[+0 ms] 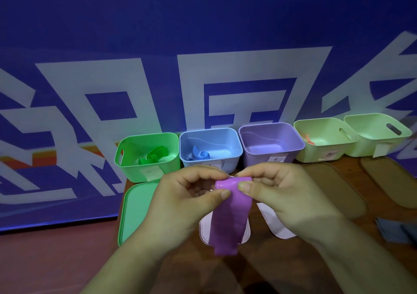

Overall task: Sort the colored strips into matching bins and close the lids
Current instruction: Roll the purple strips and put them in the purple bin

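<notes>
Reaching in from the near edge with both bare forearms, converging mid-scene. Pinching the top end of the purple strip [230,217] with the left hand [187,194], thumb on the near face, fingers [203,172] curled over the far side. Pinching the same end with the right hand [277,192], thumb just beside the left thumb. Angling both wrists inward, hands raised close together.

Far wall: I see a blue banner [203,23] with huge white characters covering it.
Table [225,278]: brown wood, near and right.
Near left: reddish floor [56,260], I think.
Light: dim, bluish.
</notes>
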Demonstrator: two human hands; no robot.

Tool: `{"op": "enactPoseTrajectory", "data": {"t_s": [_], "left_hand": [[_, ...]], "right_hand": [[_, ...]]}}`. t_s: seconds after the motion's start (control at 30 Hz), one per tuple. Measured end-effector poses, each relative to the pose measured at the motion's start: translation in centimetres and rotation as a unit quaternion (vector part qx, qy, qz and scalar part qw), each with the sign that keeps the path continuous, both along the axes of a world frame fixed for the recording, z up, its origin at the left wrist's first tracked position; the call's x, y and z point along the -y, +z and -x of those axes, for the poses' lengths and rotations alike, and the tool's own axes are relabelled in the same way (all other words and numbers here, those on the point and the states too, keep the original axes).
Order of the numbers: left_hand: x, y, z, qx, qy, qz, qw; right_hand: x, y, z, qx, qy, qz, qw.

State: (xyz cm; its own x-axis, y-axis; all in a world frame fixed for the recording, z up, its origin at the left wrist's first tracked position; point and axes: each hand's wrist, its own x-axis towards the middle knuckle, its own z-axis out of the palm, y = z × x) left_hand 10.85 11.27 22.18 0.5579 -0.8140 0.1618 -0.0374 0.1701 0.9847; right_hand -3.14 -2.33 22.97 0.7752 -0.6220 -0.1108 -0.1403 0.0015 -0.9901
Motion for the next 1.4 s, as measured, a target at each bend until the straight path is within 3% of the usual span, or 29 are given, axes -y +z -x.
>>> {"op": "enactPoseTrajectory", "data": {"t_s": [0.23,0.47,0.7,1.4], "left_hand": [[0.0,0.4,0.3,0.020,0.008,-0.007,1.000],[0.2,0.9,0.5,-0.060,0.024,-0.025,0.998],[0.1,0.6,0.1,-0.075,0.021,-0.047,0.996],[0.3,0.3,1.6,-0.018,-0.002,-0.008,1.000]], "right_hand": [[-0.2,-0.2,0.1,0.016,0.010,-0.027,0.999],[-0.4,-0.4,0.4,0.045,0.010,0.041,0.998],[-0.8,-0.1,0.9,0.054,0.018,0.082,0.995],[-0.6,1.1,1.1,0.047,-0.024,-0.042,0.998]]}}
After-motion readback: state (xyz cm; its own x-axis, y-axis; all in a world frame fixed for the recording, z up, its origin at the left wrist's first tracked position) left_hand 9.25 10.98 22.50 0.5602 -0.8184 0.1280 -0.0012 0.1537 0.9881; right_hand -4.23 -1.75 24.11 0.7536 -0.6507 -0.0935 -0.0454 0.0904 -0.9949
